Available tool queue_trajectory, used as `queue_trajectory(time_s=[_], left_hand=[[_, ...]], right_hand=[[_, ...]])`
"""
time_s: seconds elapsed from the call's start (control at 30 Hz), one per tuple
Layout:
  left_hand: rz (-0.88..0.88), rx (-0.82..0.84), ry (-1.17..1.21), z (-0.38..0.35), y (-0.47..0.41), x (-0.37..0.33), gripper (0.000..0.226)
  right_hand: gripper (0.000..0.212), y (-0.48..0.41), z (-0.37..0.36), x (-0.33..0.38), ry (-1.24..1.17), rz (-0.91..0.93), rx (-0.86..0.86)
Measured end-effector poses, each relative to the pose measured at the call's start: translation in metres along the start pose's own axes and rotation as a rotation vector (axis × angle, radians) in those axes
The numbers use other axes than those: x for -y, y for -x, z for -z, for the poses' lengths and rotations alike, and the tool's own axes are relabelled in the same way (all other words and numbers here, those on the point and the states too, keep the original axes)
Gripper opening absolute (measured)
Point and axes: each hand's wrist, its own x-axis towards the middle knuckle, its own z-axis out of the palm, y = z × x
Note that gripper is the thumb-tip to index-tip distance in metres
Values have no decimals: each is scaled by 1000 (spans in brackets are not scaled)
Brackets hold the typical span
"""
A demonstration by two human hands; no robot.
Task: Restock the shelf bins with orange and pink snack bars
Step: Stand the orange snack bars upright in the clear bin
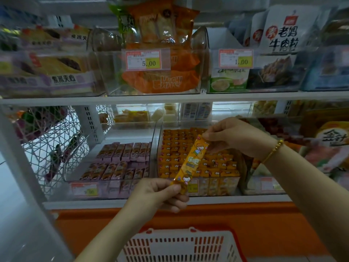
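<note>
One orange bar (190,161), mid-frame, in front of the orange bin (222,187): our left hand (160,193) pinches its lower end, our right hand (232,137) its upper end. We judge that bin nearly full; the pink bin (88,159), left of it, shows bare floor, so restocking remains.

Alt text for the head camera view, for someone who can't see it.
The left hand and right hand pinch the two ends of one orange snack bar, held tilted before a clear bin packed with orange bars. The bin to its left holds pink bars; a red-and-white shopping basket sits below.
</note>
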Motion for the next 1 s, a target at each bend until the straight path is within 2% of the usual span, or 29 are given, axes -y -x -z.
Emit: queue_trajectory(time_s=[0.1, 0.23, 0.43, 0.67, 0.8, 0.9, 1.0], left_hand=[[39, 27, 31, 3, 2, 4, 29], [68, 41, 27, 7, 4, 4, 30], [152, 91, 90, 3, 3, 2, 29], [411, 215, 668, 4, 2, -2, 54], [419, 370, 932, 3, 1, -1, 52], [330, 292, 935, -1, -4, -1, 61], [190, 66, 763, -11, -11, -3, 45]], right_hand=[[19, -5, -3, -6, -102, -68, 43], [40, -6, -12, -6, -196, -147, 192], [30, -5, -14, -10, -47, -21, 302], [29, -1, -5, -18, -93, 233, 438], [33, 0, -4, -22, -170, 295, 544], [38, -2, -2, -23, -182, 278, 513], [39, -14, 1, -28, -291, 157, 321]])
